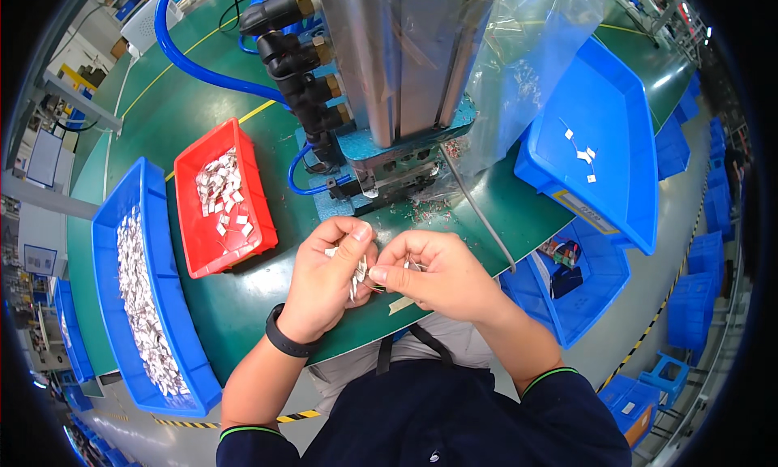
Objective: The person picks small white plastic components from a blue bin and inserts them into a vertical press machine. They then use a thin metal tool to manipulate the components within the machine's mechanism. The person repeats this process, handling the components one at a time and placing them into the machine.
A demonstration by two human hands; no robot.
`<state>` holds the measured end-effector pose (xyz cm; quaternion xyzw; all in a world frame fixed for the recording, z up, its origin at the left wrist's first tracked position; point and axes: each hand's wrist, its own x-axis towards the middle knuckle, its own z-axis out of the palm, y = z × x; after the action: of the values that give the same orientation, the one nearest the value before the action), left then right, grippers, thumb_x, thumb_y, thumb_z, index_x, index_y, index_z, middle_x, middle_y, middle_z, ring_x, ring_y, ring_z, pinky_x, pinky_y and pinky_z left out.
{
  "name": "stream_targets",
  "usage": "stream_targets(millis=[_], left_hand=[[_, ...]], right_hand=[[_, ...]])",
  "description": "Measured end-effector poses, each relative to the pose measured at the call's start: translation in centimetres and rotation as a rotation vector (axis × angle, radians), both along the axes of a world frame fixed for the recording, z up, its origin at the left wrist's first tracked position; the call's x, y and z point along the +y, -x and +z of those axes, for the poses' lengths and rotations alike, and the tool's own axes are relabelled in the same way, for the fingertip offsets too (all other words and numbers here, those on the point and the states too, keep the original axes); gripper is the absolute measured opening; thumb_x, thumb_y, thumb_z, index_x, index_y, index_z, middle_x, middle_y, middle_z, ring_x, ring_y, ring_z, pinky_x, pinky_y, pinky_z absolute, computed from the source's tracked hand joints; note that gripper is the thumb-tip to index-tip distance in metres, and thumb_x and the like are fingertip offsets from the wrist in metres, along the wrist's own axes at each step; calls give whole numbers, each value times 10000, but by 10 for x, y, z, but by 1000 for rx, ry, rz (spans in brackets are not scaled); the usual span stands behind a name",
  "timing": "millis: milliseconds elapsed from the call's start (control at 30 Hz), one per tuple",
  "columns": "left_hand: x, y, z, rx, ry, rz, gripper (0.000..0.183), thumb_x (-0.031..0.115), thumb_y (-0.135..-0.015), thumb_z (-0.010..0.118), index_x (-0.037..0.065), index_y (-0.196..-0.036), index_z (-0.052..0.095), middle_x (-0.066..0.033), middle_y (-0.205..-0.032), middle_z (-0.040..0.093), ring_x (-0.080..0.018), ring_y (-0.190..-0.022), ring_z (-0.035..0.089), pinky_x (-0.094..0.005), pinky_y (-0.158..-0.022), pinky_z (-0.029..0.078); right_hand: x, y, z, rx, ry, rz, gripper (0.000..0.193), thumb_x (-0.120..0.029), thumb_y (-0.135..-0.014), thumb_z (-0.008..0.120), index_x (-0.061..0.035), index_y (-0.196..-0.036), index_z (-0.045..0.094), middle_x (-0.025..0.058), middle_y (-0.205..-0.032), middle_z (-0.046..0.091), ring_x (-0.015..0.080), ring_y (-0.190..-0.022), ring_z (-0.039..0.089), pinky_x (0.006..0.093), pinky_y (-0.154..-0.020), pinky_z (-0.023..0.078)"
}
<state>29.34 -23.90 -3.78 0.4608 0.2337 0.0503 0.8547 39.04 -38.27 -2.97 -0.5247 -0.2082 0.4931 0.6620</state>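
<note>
Presently, head view: left hand closes round a bunch of small white leaded parts, over the tabletop near its front edge. Right hand meets it, thumb and finger pinched at the bunch, further pieces among its fingers. Parts judged light, thin, leads bendable; grip by flat bodies. Long axes mostly fore-and-aft, tilted; lead direction unclear.

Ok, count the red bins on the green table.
1: the red bin, between the long blue bin and the pneumatic press, holding small white pieces. Another could hide behind the press.
</note>
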Motion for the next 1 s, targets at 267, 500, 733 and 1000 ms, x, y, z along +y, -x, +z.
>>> stream_targets(millis=[267, 500, 733, 1000], left_hand=[[1, 3, 3, 70, 56, -171, 184, 215, -953, 581, 33, -979, 569, -22, -702, 546, -68, -469, 465, -205, -383, 320], [3, 3, 7, 74, 143, -330, 230, 203, -957, 575, 12, -1084, 589, -25, -698, 514, -77, -465, 441, -216, -384, 291], [2, 2, 10, 48, 143, -216, 221, 207, -958, 574, 1, -1033, 608, -20, -695, 516, -68, -455, 437, -213, -380, 286], [1, 3, 0, -4, 80, -146, 172, 175, -916, 642, 10, -939, 598, -15, -681, 523, -68, -458, 469, -214, -376, 307]], right_hand=[[-7, -34, 2, 86, 67, -42, 154, -124, -869, 689, 13, -879, 620, 38, -688, 600, 21, -468, 428, 170, -380, 277], [-7, -42, 3, 175, -18, 2, 162, -121, -874, 686, 23, -893, 615, 27, -669, 578, 17, -462, 404, 171, -374, 255], [-9, -31, -5, 213, -35, -79, 154, -103, -886, 669, 19, -953, 602, 9, -705, 565, 5, -457, 377, 177, -376, 232], [-6, -12, -13, 52, -50, -158, 142, -107, -905, 645, 25, -958, 636, 29, -710, 579, 14, -495, 419, 180, -385, 263]])
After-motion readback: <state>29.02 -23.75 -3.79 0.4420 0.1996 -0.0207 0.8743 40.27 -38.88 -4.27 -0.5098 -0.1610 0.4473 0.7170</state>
